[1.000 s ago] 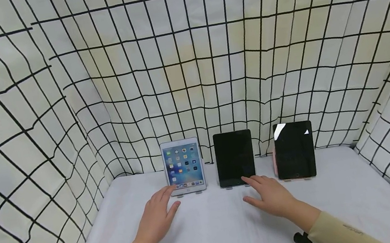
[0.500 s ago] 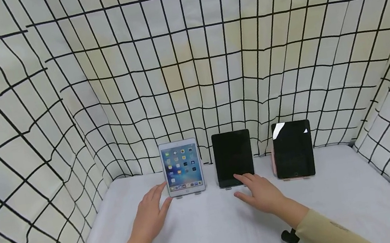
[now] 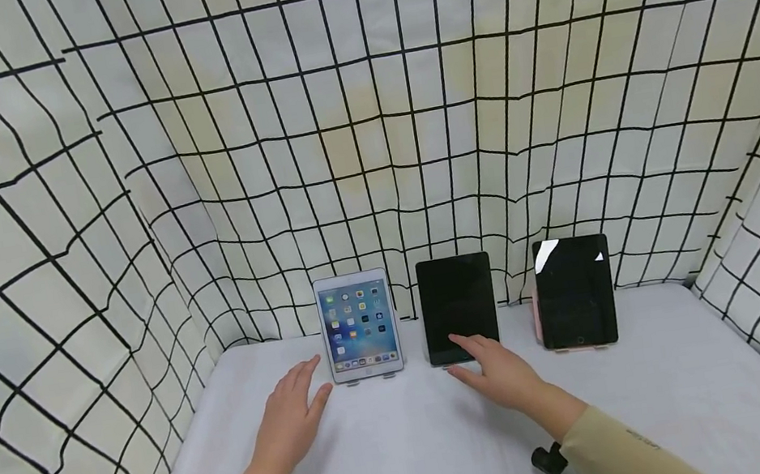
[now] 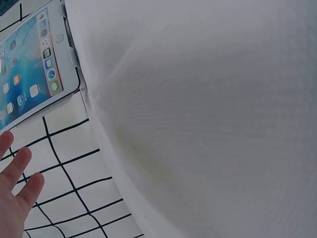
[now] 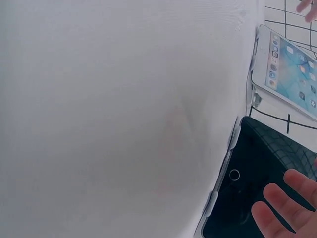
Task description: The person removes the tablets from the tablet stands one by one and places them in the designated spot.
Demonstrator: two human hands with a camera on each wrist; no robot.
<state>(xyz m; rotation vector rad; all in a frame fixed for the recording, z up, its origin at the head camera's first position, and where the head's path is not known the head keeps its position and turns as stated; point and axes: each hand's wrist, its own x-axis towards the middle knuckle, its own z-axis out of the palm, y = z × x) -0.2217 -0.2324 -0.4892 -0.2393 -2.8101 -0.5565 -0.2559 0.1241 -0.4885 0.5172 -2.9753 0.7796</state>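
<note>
Three tablets propped upright in a row at the back of the white table (image 3: pixel 413 461), against the gridded cloth (image 3: pixel 361 109): lit tablet (image 3: pixel 359 324) on the left, dark tablet (image 3: pixel 458 307) in the middle, third tablet (image 3: pixel 575 291), also dark, well apart on the right. Right hand (image 3: pixel 499 371) stretched forward, fingers straight and spread, forefinger at the lower edge of the dark tablet's screen; touching or just short of the glass, hard to tell from the head view. In the right wrist view, fingertips (image 5: pixel 282 203) over the black screen close to the round home button (image 5: pixel 234 174). Left hand (image 3: pixel 290 422) flat and relaxed, fingers apart, holding nothing, near the lit tablet's lower left corner but not on it.

Likely step: waking the dark tablet. Best done with a light, square press on the home button, not a jab high on the screen, since the small stand feet look easy to tip backward. Worth keeping the left hand off the lit tablet to avoid a stray tap.
</note>
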